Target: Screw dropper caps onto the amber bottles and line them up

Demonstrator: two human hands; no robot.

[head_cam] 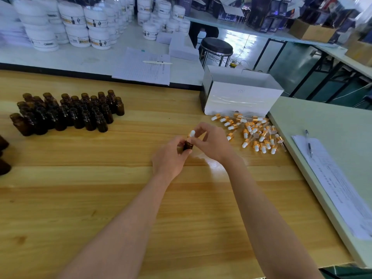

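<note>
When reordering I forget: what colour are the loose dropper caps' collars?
Gold, under white rubber bulbs, on the piled dropper caps; head view.

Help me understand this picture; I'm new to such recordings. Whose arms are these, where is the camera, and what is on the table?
There is no machine here: a person works with bare hands. The single picture comes from a wide-angle camera worn on the person's head, looking forward and down, so both forearms reach in from the bottom edge. The left hand grips a small amber bottle. The right hand pinches a dropper cap, with a gold collar and a white bulb, at the bottle's mouth. On the wooden table, a cluster of uncapped amber bottles stands to the left. A loose pile of dropper caps lies to the right, in front of a white box. Further back, white jars are stacked on another table.
</note>
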